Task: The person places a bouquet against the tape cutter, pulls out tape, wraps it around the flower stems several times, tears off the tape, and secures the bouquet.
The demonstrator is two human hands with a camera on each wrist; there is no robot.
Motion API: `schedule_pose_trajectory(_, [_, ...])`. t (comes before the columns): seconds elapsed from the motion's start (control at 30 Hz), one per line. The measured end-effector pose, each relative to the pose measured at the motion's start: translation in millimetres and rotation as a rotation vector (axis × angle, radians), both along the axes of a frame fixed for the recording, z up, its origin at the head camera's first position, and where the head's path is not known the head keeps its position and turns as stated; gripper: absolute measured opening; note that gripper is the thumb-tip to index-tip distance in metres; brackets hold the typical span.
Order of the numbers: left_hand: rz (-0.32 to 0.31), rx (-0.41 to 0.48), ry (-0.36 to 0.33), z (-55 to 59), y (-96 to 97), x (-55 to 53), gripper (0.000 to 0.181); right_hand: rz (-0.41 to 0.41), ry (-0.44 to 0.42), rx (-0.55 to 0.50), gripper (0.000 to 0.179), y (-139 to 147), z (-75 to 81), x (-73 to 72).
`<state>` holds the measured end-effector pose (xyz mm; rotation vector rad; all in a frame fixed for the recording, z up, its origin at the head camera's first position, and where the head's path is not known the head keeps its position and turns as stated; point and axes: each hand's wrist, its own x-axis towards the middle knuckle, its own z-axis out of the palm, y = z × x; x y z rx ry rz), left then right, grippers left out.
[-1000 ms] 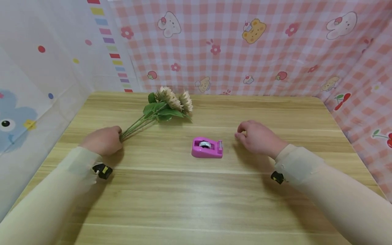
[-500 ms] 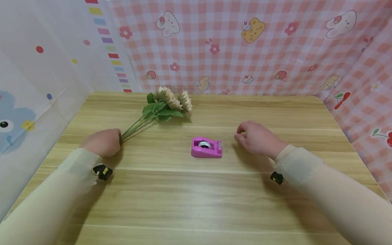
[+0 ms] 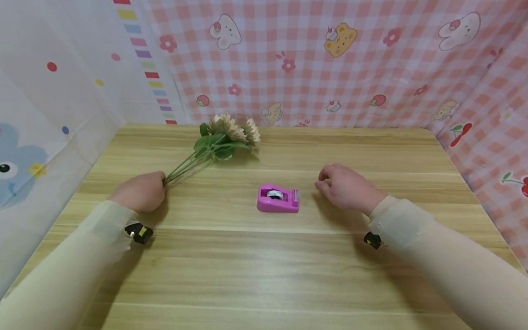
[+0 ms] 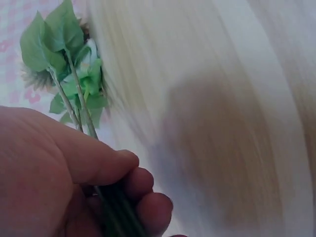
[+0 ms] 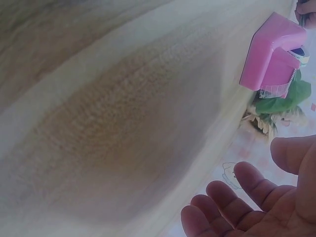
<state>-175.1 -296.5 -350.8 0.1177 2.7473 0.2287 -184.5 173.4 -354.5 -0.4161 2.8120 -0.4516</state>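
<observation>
At the left of the table, my left hand (image 3: 142, 191) grips a bunch of cream artificial flowers (image 3: 231, 130) by the ends of their green stems (image 3: 185, 166). In the left wrist view, the thumb and curled fingers (image 4: 153, 212) close round the stems, with green leaves (image 4: 47, 42) beyond. A pink tape dispenser (image 3: 277, 200) with a small roll of tape stands near the middle. To its right hovers my right hand (image 3: 346, 187), holding nothing. Loosely bent, its fingers (image 5: 224, 205) are apart from the dispenser in the right wrist view.
A light wooden table (image 3: 264, 270) lies under both hands. Pink checked cloth (image 3: 313, 59) hangs along its back and right, and white dotted cloth (image 3: 78, 59) along its left. Each wrist wears a small black camera, such as the left one (image 3: 139, 233).
My left hand has turned and raised the flowers very slightly, so the blooms and leaves sit a little differently. My right hand and the tape dispenser have stayed in place.
</observation>
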Motion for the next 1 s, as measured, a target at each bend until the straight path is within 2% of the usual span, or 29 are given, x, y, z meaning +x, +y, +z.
schedule_pose_trajectory(0.4, [-0.009, 0.091, 0.027, 2.7, 14.2, 0.4, 0.028, -0.004, -0.015, -0.004, 0.033, 1, -4.5, -1.6])
schedule_pose_trajectory(0.67, [-0.033, 0.114, 0.080, 3.9, 25.9, 1.7, 0.027, 0.004, -0.015, -0.002, 0.034, 2, -6.9, -0.7])
schedule_pose_trajectory(1.0, [-0.040, 0.147, 0.111, 8.3, 40.8, 5.4, 0.026, 0.008, -0.003, 0.002, 0.034, 1, -7.2, 2.0])
